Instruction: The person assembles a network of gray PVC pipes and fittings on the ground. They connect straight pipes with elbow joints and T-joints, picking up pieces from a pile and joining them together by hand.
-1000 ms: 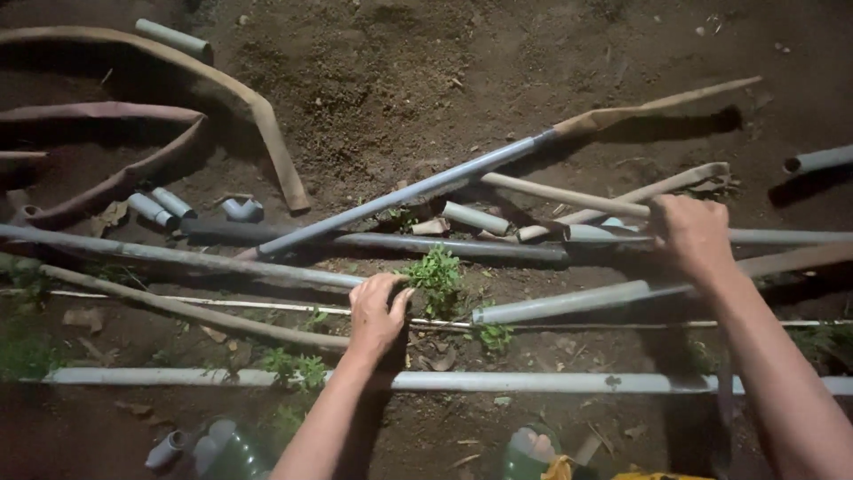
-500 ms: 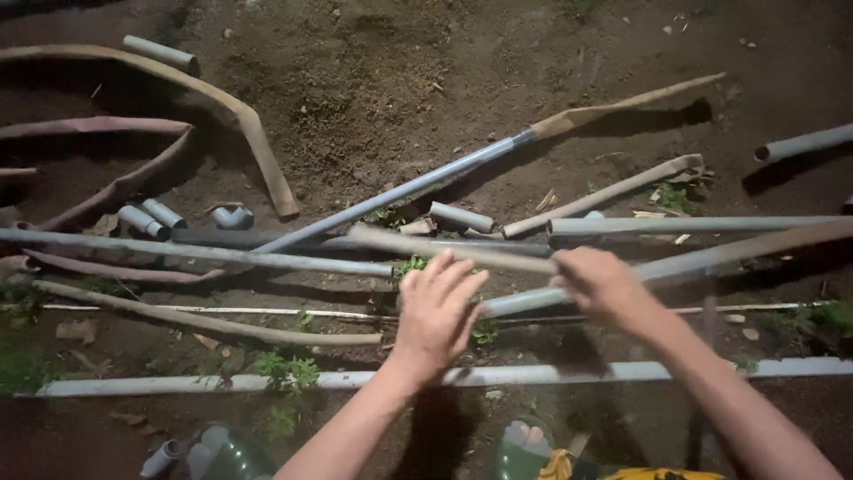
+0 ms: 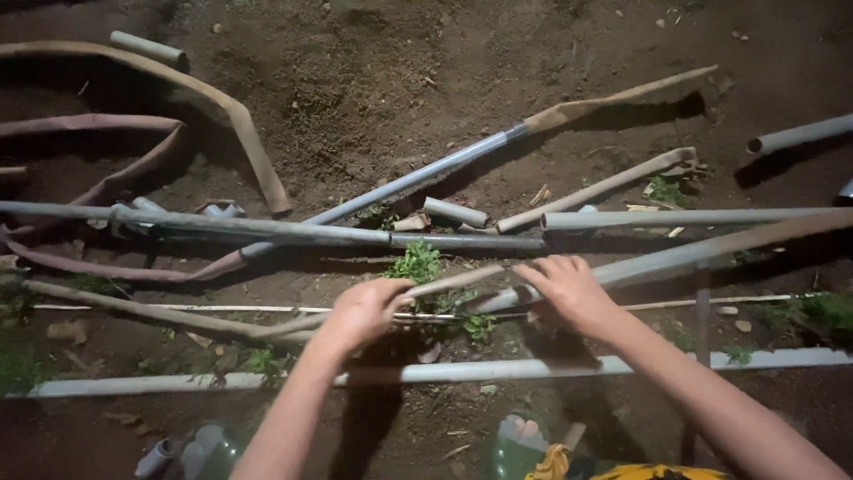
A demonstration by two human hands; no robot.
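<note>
Dirt ground [image 3: 382, 71] fills the view, dark, lit from above. Long white pipe [image 3: 160, 384] lies across the bottom, L to R, nearest the body. Above it a long grey pipe [image 3: 222, 224] runs across the middle, w/ a 2nd grey pipe [image 3: 693, 217] on the R side and a diagonal grey pipe [image 3: 418, 176] crossing up toward top R, ending in a tan flattened hose piece [image 3: 622, 93]. Tan flat hoses [image 3: 240, 124] curve at top L. Another grey pipe [image 3: 675, 256] slants from R down to the right hand [image 3: 569, 289]; fingers curled over its near end, grip looks closed on it but underside hidden. Left hand [image 3: 360, 309] clamps a thin tan tube [image 3: 449, 283], thumb over the top, tube running L along the dirt and R toward the other hand. Small green weed [image 3: 416, 262] just behind the hands. Short pipe offcut [image 3: 455, 212] near centre, apart from both hands.
</note>
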